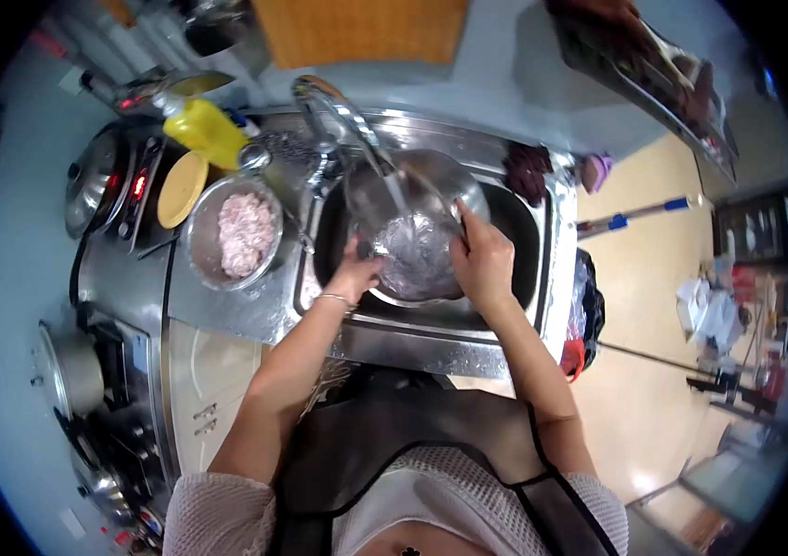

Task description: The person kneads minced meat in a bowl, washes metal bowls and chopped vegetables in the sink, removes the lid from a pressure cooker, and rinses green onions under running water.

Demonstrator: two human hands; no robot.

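Note:
A stream from the curved faucet point(347, 116) runs down into a shiny metal pot point(417, 264) tilted over the sink. The water inside is churned and glints. My left hand point(357, 271) grips the pot's left side, by a small dark part that looks like a handle. On the right, my right hand point(486, 255) is closed around the rim, with the thumb on the inner side. Behind the pot, a larger metal basin point(445, 176) rests in the sink point(528, 269).
A metal bowl point(192, 243) of pinkish minced meat point(245, 233) stands left of the sink. Behind it are a yellow soap bottle point(204, 130) and a yellow lid point(182, 190). A dark cloth point(526, 171) lies at the sink's back right corner. A stove with a pot point(74, 371) is at left.

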